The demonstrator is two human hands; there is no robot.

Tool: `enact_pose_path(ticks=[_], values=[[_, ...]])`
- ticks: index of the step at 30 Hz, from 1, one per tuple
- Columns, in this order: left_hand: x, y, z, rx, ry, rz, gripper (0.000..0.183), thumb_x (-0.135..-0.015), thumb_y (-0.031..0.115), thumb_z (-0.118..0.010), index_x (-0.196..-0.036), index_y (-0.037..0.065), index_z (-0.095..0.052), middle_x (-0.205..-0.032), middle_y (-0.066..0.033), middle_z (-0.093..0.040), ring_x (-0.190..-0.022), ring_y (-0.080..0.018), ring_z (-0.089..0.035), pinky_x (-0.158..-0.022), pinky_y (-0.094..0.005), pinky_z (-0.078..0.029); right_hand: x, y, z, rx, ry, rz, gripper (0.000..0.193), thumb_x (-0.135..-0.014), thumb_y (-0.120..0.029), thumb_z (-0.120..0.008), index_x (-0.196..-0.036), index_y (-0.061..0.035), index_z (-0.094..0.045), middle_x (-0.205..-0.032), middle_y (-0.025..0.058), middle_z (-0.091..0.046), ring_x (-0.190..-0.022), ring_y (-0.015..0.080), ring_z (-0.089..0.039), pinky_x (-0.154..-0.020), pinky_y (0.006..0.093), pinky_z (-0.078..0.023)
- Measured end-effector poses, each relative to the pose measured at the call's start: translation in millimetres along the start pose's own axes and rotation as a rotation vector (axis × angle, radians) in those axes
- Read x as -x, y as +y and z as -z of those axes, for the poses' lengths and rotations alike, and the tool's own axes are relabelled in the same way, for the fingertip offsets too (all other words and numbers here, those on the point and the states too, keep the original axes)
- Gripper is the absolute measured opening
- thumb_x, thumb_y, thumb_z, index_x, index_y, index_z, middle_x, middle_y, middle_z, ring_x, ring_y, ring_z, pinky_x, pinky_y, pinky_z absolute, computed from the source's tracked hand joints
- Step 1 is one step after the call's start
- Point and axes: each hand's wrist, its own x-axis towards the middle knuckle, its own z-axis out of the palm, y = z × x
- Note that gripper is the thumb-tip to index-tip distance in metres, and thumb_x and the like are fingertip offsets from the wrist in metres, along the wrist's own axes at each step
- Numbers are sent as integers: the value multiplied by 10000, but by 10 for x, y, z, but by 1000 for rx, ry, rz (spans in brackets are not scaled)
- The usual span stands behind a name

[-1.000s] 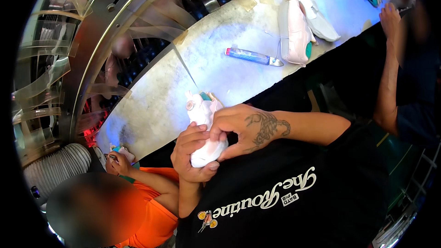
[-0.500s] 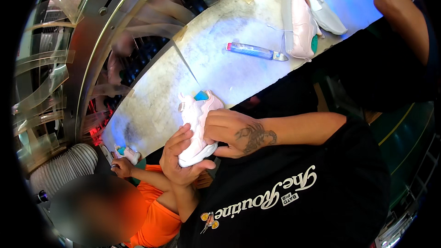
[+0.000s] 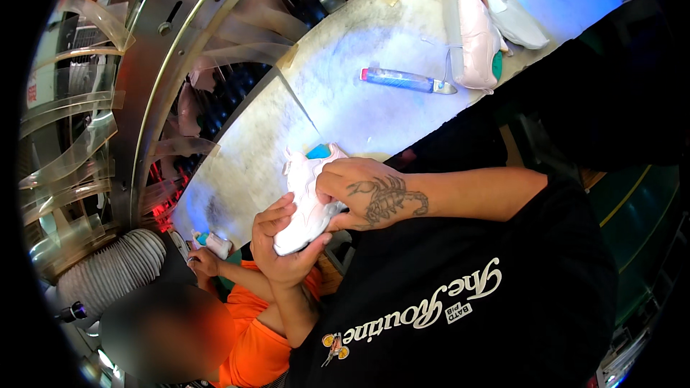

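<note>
A pale pink and white shoe [image 3: 305, 194] with a turquoise patch inside its opening is held between my two hands, over the near edge of the bench. My left hand [image 3: 284, 251] wraps round the toe end from below, thumb along the sole side. On the other side, my right hand [image 3: 359, 190] grips the shoe around the middle, fingers curled on the upper and thumb low by the sole. Whatever lies under the right fingertips is hidden.
On the pale bench [image 3: 345, 115] lies a blue-handled knife [image 3: 406, 80] with a short metal blade. Beyond it rest a pink shoe upper [image 3: 476, 39] and a white sole [image 3: 510, 11]. A co-worker in an orange shirt [image 3: 251, 338] handles a small shoe [image 3: 218, 246] at left, beside a ribbed hose [image 3: 111, 269].
The shoe has tilted slightly in my hands, and my right hand sits a little higher along it. Another person's arm at the upper right has left the view.
</note>
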Motion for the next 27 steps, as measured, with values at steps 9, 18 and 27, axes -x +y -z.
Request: enact_pose_path(ticks=[9,18,27], values=[[45,-268,219,100,32,134,509,-776,89,-950,-1136,29,-595,-1212,-163,-673,-1257,-369,-672,-1129,-541,-517,29,135,-208,220,76,117,456,-830,-294,-888,-1098,-18,-643,-1109,181,-645,-1106,370,-637,-1033,508,-496],[96,21,186,-205,115,385,660,-829,146,-928,-1377,-21,-599,-1371,-200,-558,-1266,-344,-592,-1082,-444,-500,-262,245,-283,267,12,228,390,-819,-252,-837,-1037,1,-636,-1065,173,-655,-1071,366,-653,-938,497,-509],[-32,-34,45,-587,80,226,844,-694,291,-1040,-1333,-5,-575,-1318,-209,-522,-1283,-403,-511,-1121,-506,-422,-304,276,-346,163,185,163,316,-817,-230,-851,-971,-56,-638,-969,141,-637,-887,366,-668,-774,467,-537]])
